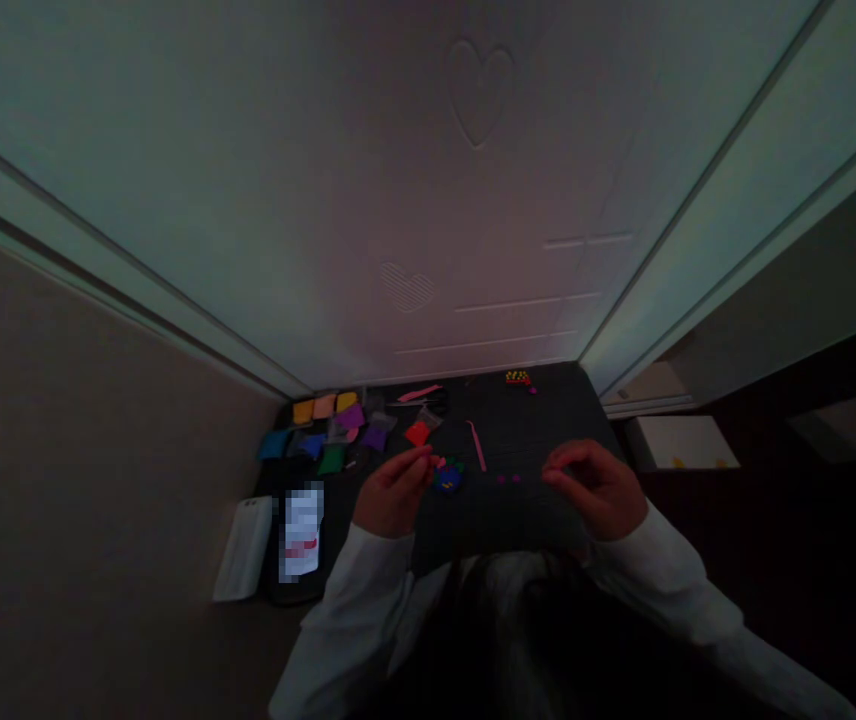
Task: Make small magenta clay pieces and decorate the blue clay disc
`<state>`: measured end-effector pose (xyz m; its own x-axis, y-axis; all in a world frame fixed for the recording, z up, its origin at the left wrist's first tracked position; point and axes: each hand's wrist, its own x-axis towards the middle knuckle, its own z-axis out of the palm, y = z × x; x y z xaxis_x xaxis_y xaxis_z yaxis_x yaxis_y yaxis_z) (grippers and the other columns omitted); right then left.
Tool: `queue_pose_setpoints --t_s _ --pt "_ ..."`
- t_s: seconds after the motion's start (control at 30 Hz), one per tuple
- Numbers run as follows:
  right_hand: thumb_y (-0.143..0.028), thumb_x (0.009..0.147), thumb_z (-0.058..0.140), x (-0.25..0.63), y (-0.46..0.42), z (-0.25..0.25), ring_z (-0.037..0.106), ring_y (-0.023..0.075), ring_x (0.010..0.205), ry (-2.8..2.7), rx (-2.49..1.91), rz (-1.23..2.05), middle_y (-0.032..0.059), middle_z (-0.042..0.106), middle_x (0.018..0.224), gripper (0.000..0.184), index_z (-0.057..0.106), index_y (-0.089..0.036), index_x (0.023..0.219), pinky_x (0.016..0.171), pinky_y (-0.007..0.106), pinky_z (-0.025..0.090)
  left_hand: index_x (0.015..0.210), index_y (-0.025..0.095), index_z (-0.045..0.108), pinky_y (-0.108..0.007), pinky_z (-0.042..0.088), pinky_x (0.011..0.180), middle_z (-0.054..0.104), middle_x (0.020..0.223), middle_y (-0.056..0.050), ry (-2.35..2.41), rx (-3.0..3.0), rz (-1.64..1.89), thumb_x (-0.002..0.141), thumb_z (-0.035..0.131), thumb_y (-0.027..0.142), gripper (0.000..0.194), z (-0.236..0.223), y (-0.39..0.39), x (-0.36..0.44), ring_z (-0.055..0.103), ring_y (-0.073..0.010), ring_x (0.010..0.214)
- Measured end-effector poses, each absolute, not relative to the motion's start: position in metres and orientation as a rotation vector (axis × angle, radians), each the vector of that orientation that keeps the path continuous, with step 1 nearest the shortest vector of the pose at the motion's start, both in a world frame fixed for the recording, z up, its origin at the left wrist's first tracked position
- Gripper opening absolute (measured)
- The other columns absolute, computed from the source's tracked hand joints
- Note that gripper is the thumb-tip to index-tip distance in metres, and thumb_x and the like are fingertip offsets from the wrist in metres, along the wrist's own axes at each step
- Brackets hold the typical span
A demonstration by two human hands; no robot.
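Observation:
My left hand [392, 495] is closed, thumb and fingers pinched together; whatever is between them is too small to make out. Just beside its fingertips is a small blue piece [447, 481] with green and pink parts. Farther right, my right hand [599, 490] is curled, its thumb and fingertips brought together, and I cannot make out anything in it. Two tiny purple bits, a left one [501, 479] and a right one [516, 479], lie on the dark tabletop [473, 525] between my hands. A slim pink tool with a bent tip [477, 446] lies beyond them.
Several small bags with coloured contents, among them a green one [332, 459] and a red one [418, 432], lie at the left. Scissors [437, 402] are behind. A small red-and-yellow item [517, 377] sits near the wall [503, 340]. A lit phone [302, 530] lies front left.

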<state>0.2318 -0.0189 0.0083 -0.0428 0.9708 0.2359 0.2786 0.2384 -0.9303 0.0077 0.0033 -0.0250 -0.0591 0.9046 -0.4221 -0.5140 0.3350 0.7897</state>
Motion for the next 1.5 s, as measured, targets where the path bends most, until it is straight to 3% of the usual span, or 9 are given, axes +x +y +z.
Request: queue_pose_setpoints --t_s 0.27,0.47,0.67,0.87,1.03,1.17,1.27,1.33,1.5 --pt "-0.027 0.073 0.04 0.232 -0.018 0.009 0.05 0.0093 0.051 -1.453 -1.28 0.809 -0.0011 0.054 0.051 0.018 0.052 -0.018 0.064 0.052 0.024 0.04 0.067 0.011 0.06 -0.018 0.043 0.052 0.06 0.058 -0.003 1.15 0.413 1.261 0.049 0.064 0.016 0.019 -0.028 0.005 0.004 0.054 -0.0086 0.056" --pt "-0.028 0.059 0.057 0.234 -0.018 0.003 0.051 0.0103 0.053 -1.408 -1.362 0.752 -0.0004 0.056 0.058 0.012 0.053 -0.018 0.065 0.05 0.023 0.041 0.057 0.012 0.057 -0.017 0.041 0.048 0.056 0.053 0.002 1.19 0.397 1.373 0.045 0.066 0.019 0.017 -0.03 0.007 -0.001 0.051 -0.0055 0.049" --pt "-0.025 0.07 0.045 0.236 -0.018 0.002 0.055 0.0115 0.062 -1.45 -1.306 0.836 0.001 0.06 0.063 0.013 0.054 -0.018 0.077 0.061 0.026 0.043 0.06 0.012 0.057 -0.018 0.041 0.049 0.056 0.053 0.001 1.204 0.362 1.377 0.043 0.067 0.015 0.02 -0.032 0.007 -0.004 0.052 -0.0071 0.052" --pt "-0.028 0.058 0.058 0.238 -0.017 0.0 0.052 0.011 0.056 -1.458 -1.336 0.748 0.0001 0.056 0.059 0.012 0.052 -0.018 0.063 0.052 0.024 0.042 0.059 0.013 0.058 -0.017 0.042 0.049 0.056 0.055 0.001 1.193 0.341 1.402 0.047 0.065 0.018 0.016 -0.032 0.007 -0.004 0.052 -0.0065 0.053" --pt "-0.026 0.068 0.047 0.237 -0.018 0.004 0.055 0.012 0.065 -1.542 -1.346 0.841 0.0015 0.06 0.066 0.013 0.055 -0.019 0.076 0.062 0.026 0.043 0.06 0.014 0.058 -0.016 0.041 0.05 0.056 0.056 0.002 1.203 0.345 1.404 0.047 0.065 0.018 0.016 -0.03 0.006 -0.003 0.051 -0.0058 0.053" --pt "-0.029 0.072 0.042 0.238 -0.019 0.001 0.052 0.0099 0.05 -1.466 -1.344 0.837 -0.0003 0.056 0.052 0.019 0.053 -0.018 0.061 0.051 0.023 0.042 0.06 0.014 0.057 -0.017 0.042 0.05 0.057 0.056 0.002 1.197 0.333 1.411 0.047 0.065 0.018 0.016 -0.029 0.005 -0.002 0.052 -0.006 0.053" --pt "-0.029 0.062 0.054 0.239 -0.018 -0.003 0.049 0.0093 0.046 -1.438 -1.374 0.785 -0.0018 0.052 0.05 0.013 0.05 -0.017 0.059 0.045 0.023 0.04 0.059 0.013 0.057 -0.016 0.041 0.049 0.057 0.055 0.002 1.184 0.346 1.422 0.045 0.066 0.017 0.017 -0.029 0.005 -0.001 0.052 -0.0058 0.052" --pt "-0.027 0.058 0.058 0.239 -0.017 -0.003 0.05 0.0101 0.05 -1.442 -1.377 0.772 -0.0011 0.054 0.055 0.013 0.051 -0.018 0.063 0.048 0.023 0.041 0.059 0.013 0.057 -0.016 0.041 0.047 0.056 0.053 0.002 1.196 0.355 1.422 0.044 0.066 0.015 0.018 -0.029 0.005 -0.001 0.052 -0.0059 0.05" --pt "-0.024 0.07 0.045 0.239 -0.018 0.004 0.054 0.0123 0.066 -1.536 -1.312 0.92 0.0016 0.06 0.066 0.013 0.053 -0.018 0.079 0.064 0.027 0.042 0.06 0.013 0.058 -0.017 0.042 0.048 0.057 0.053 0.001 1.225 0.368 1.342 0.04 0.067 0.012 0.022 -0.029 0.004 0.002 0.052 -0.0065 0.05"
